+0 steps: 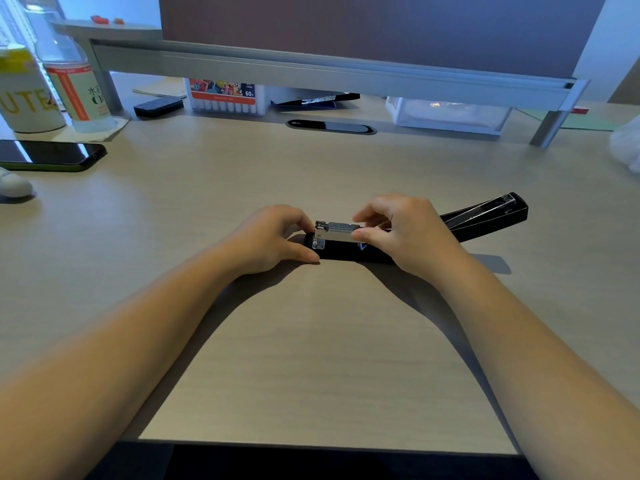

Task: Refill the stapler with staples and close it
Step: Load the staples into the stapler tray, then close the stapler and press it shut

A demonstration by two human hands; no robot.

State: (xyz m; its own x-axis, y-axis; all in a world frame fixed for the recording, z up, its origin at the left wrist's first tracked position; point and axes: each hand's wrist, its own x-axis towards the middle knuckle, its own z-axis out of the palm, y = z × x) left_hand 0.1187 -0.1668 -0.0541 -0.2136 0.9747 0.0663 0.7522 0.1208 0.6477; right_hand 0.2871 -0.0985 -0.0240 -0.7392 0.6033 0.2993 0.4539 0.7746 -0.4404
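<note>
A black stapler [341, 253] lies opened flat on the desk, its lid [485, 216] swung back to the right. The silver metal staple channel [334, 232] stands raised above the base. My left hand [273, 239] grips the stapler's front end, thumb and fingers on either side of the base. My right hand [405, 230] pinches the top of the silver channel from the right, fingertips on it. Whether a staple strip is under the fingers is hidden.
A phone [52, 155] lies at the left, with a bottle [74, 88] and a mug [24, 95] behind it. Under the monitor riser [311, 71] sit a marker box [225, 97], an eraser [157, 107] and a clear bin [446, 114]. The desk's front edge [329, 445] runs near me.
</note>
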